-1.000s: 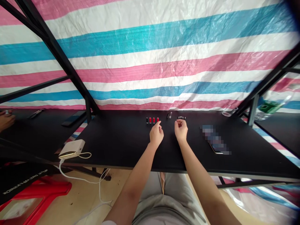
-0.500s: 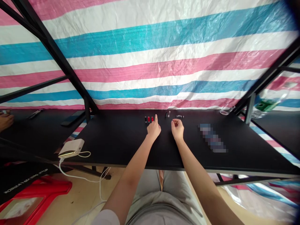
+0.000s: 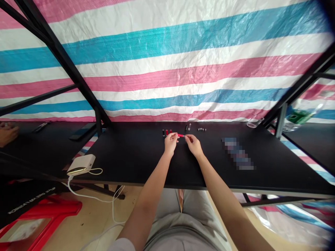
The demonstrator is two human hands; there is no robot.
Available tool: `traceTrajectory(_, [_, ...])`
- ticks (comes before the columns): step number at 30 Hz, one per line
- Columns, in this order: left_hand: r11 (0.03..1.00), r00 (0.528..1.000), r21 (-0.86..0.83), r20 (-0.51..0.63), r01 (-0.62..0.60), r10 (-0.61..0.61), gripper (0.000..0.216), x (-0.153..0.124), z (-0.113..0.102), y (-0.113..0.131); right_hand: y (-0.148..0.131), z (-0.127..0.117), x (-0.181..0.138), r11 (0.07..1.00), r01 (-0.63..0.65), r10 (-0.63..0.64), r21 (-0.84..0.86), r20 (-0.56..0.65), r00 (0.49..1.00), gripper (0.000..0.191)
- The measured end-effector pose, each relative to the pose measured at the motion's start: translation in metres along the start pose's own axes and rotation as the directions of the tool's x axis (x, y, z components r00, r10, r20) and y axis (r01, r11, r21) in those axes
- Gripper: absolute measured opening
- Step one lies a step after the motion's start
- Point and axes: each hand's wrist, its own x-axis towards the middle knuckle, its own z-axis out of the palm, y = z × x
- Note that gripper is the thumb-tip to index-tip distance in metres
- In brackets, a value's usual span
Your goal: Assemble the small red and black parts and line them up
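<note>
My left hand pinches a small red piece and holds it sideways just above the black table. My right hand is closed in a pinch at the red piece's right end, on something too small to name. Just behind my left hand stands a short row of small pieces, one black and two red. Further right stand a dark piece and a clear piece, then a row of tiny dark parts.
A blurred flat object lies on the table at the right. A white power bank with a white cable sits at the table's left edge. Another person's hand rests on the neighbouring table at far left. A striped tarp hangs behind.
My left hand took one red piece out of the row and lifted it. My right hand moved left and met it at the piece's end.
</note>
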Motion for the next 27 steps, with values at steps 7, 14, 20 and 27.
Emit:
traceTrajectory(7, [0.962,0.994,-0.249,0.033,0.112,-0.107,0.031,-0.013,-0.004,0.003,-0.011,0.001,-0.004,0.999,0.0,-0.004,0.037,0.118,0.993,0.044])
traceTrajectory(14, [0.926,0.988,-0.349,0.111,0.141,-0.108,0.036,-0.017,-0.002,0.002,-0.017,0.001,-0.007,0.997,-0.031,0.025,0.07,0.089,0.996,0.048])
traceTrajectory(20, [0.906,0.98,-0.384,0.145,0.181,-0.134,0.034,-0.019,0.0,0.001,-0.018,0.002,-0.009,0.998,0.015,-0.022,0.068,0.11,0.994,0.047])
traceTrajectory(27, [0.915,0.984,-0.366,0.11,0.173,-0.142,0.032,-0.021,-0.001,0.004,-0.024,0.002,-0.012,0.997,0.05,-0.058,0.057,0.133,0.99,0.047])
